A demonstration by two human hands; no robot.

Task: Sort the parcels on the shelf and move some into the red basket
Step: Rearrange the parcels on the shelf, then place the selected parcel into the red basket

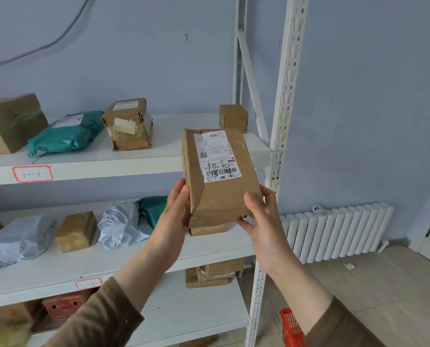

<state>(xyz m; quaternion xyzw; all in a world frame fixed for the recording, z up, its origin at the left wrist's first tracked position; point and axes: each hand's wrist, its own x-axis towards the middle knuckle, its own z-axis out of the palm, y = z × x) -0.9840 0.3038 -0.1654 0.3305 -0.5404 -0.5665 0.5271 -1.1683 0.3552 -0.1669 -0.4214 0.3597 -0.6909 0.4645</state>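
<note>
I hold a brown cardboard parcel [219, 194] with a white shipping label up in front of the white shelf [104, 169]. My left hand [174, 214] grips its lower left edge and my right hand [261, 216] grips its lower right corner. The parcel stands upright, label facing me, above the middle shelf board. The red basket [291, 329] shows only a corner on the floor at the lower right, beside the shelf post.
The top board carries a large brown box [11, 123], a teal bag [66, 132], a taped box [127, 123] and a small box [233, 117]. On the middle board lie grey bags [21, 239] and a small box [76, 231]. A white radiator [339, 231] lines the right wall.
</note>
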